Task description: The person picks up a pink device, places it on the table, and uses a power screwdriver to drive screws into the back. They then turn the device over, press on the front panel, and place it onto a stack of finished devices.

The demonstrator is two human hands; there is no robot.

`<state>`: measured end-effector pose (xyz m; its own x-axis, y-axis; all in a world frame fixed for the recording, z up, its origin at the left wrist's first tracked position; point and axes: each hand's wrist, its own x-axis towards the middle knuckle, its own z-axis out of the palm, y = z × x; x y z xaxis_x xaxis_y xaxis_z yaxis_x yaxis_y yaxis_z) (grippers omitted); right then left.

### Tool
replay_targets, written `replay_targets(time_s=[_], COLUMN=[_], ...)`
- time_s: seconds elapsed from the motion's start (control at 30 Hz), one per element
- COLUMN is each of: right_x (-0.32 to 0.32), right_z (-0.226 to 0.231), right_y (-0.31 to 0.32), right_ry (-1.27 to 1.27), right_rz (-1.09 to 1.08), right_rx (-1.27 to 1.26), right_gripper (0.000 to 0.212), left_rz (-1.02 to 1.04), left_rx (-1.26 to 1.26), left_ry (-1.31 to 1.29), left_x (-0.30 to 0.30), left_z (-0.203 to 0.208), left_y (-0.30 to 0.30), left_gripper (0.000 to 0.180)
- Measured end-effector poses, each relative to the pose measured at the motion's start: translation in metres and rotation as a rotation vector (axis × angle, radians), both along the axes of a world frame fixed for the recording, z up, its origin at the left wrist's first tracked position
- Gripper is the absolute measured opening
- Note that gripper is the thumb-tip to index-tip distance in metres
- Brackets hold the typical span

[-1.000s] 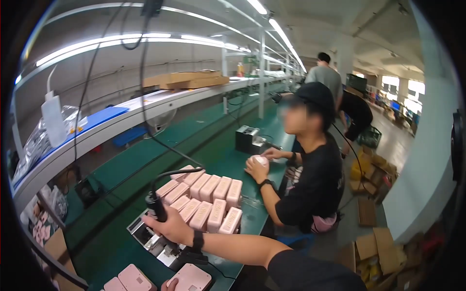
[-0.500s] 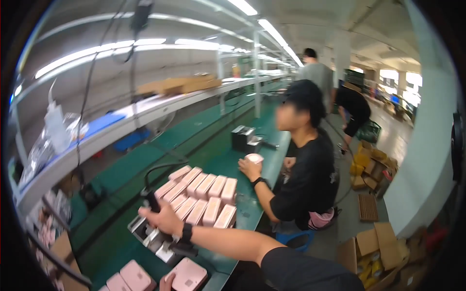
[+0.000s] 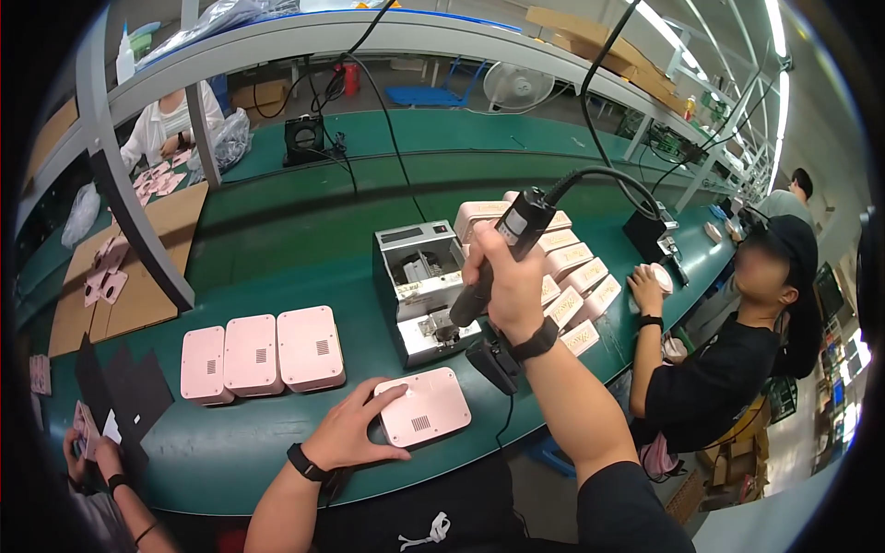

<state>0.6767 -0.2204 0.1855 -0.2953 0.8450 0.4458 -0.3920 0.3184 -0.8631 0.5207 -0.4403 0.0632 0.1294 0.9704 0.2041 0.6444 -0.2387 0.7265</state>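
My right hand (image 3: 513, 286) is closed around a black electric screwdriver (image 3: 524, 223), which has a cable at its top. The driver's lower end hangs over the front of a metal-and-black screw feeder (image 3: 396, 249); its tip against the feeder is hard to make out. My left hand (image 3: 346, 426) grips the left side of a pink plastic box (image 3: 431, 417) lying flat on the green bench, thumb along the near edge and a finger on top. That box has screw holes at its corners and a small slotted grille.
Three similar pink boxes (image 3: 252, 355) stand in a row at left. Several pink boxes (image 3: 562, 261) are grouped right of the feeder. A black device (image 3: 495, 364) lies below my right wrist. Co-workers' hands (image 3: 647, 290) are at the right and lower left. A shelf (image 3: 277, 46) crosses above.
My view has swung left and down, bringing the feeder and the box under my left hand into the middle. My right hand keeps hold of the screwdriver at the feeder.
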Motion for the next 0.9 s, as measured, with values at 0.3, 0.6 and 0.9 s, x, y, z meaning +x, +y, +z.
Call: replay_targets(time_s=[0.3,0.6,0.9], right_x=[0.034,0.046,0.041], right_z=[-0.004,-0.027,-0.04], right_y=[-0.026,-0.037,-0.04], right_ry=[-0.021,0.063,-0.016], right_rz=[0.072,0.14,0.122], right_rx=[-0.066,-0.053,-0.08], right_gripper=[0.016,0.011,0.017], left_rz=[0.009,0.012,0.015], left_rx=[-0.004,-0.021,-0.025], left_ry=[0.0,0.011,0.024], left_x=[0.0,-0.002,-0.001], left_z=[-0.002,-0.004,0.0], left_y=[-0.001,0.004,0.005], left_gripper=[0.093,0.091,0.09])
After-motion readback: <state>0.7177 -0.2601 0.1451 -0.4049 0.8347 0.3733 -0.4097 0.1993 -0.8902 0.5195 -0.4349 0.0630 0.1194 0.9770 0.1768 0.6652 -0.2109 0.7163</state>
